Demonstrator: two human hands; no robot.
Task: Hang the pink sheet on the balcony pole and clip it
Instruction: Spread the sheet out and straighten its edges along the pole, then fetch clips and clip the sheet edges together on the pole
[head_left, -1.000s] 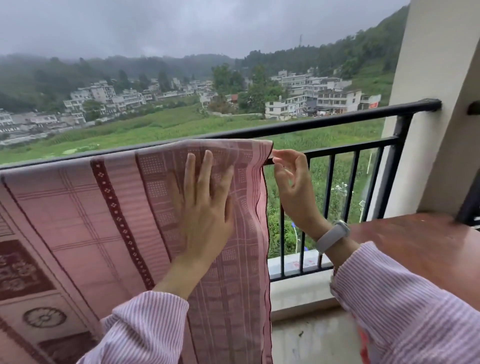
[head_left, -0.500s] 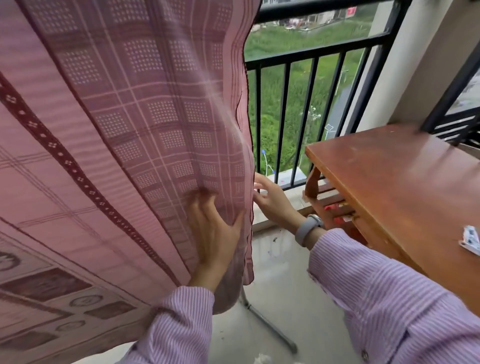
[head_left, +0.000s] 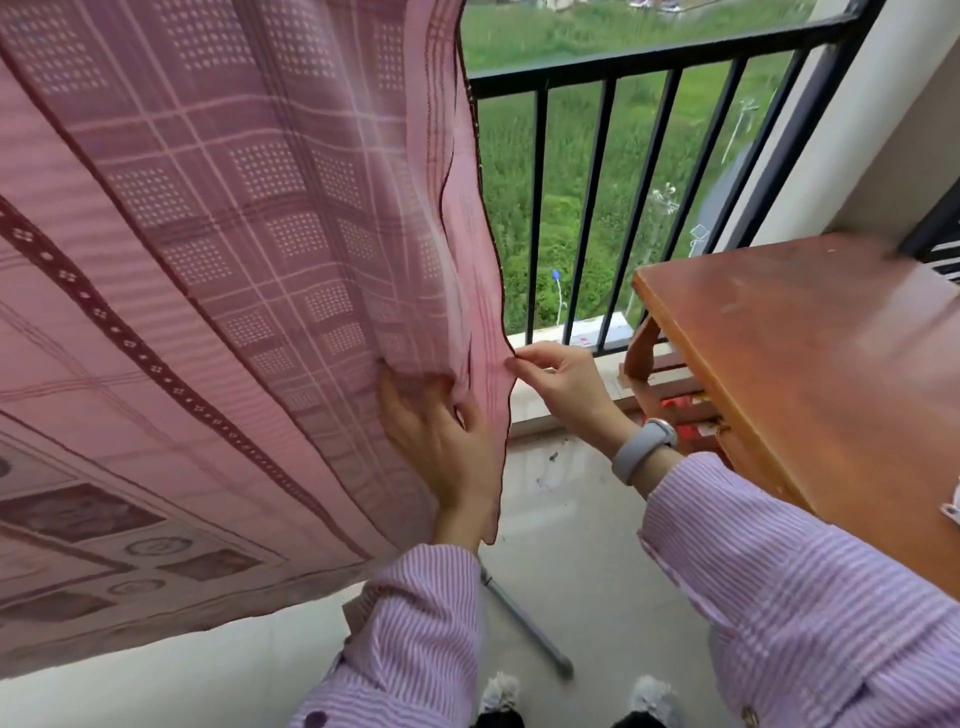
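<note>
The pink patterned sheet (head_left: 218, 249) hangs down over the black balcony railing (head_left: 639, 67) and fills the left of the view. My left hand (head_left: 441, 447) lies against the sheet near its lower right edge, with its fingertips tucked under a fold of cloth. My right hand (head_left: 561, 379) pinches the sheet's dark-trimmed right edge between thumb and fingers. The top of the sheet and the pole it hangs on are out of view. A white clip (head_left: 953, 506) shows at the table's right edge.
A brown wooden table (head_left: 810, 353) stands close on the right, against the railing. A thin metal leg (head_left: 524, 629) slants across the tiled floor below the sheet. A pale pillar (head_left: 852, 119) stands at the railing's right end. Fields lie far below.
The view dropped from the railing top toward the floor. Both hands slid down the sheet's right edge from the rail to its lower part. The right hand now pinches the edge.
</note>
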